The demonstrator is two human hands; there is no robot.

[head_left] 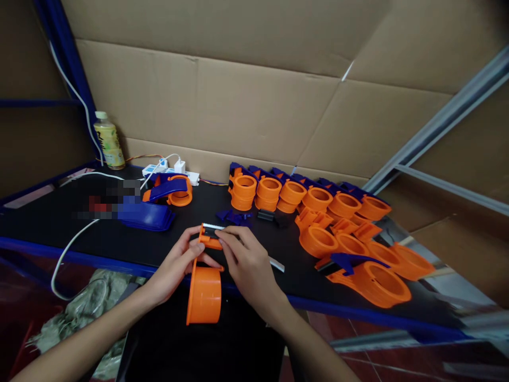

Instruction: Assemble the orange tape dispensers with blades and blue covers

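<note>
My left hand [177,265] grips an orange tape dispenser [207,297] by its narrow upper end, with the round hub hanging below. A toothed metal blade [213,226] and a black strip [210,233] sit at that upper end. My right hand [248,260] has its thumb and fingertips closed on the right end of the black strip, which they partly cover. To the right of this hand, a plain metal strip [277,264] lies on the black tabletop [159,249]. Small dark blue parts [234,217] and black pieces [267,215] lie beyond my hands.
Several orange-and-blue tape dispensers [243,192] stand in a row at the back; more orange bodies [318,241] lie at right. Blue flat parts [147,216], another dispenser [180,197], a power strip [193,178], white cables [66,254] and a bottle [108,140] are at left.
</note>
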